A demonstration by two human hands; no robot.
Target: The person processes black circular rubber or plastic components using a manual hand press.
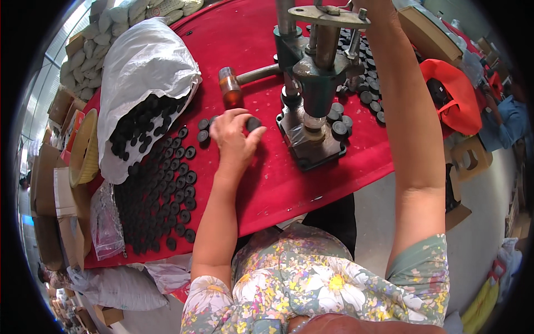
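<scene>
My left hand [236,132] is over the red-covered table, with a small black round disc [253,123] pinched between thumb and fingers. Right of it stands a dark green hand press [320,83] with a round metal ram above a black base [311,146]. My right arm reaches up past the press, and my right hand [379,8] is at its top, cut off by the picture's edge, so its fingers are hidden. A few loose discs [203,135] lie just left of my left hand. Grey-topped discs [339,128] are clustered at the right side of the base.
A white sack [146,55] spills black discs [144,125] onto the table's left, where many more are spread [167,189]. An amber bottle [230,89] stands by the press's side bar [258,74]. A red bag [453,97] and a cardboard box [428,33] lie on the right.
</scene>
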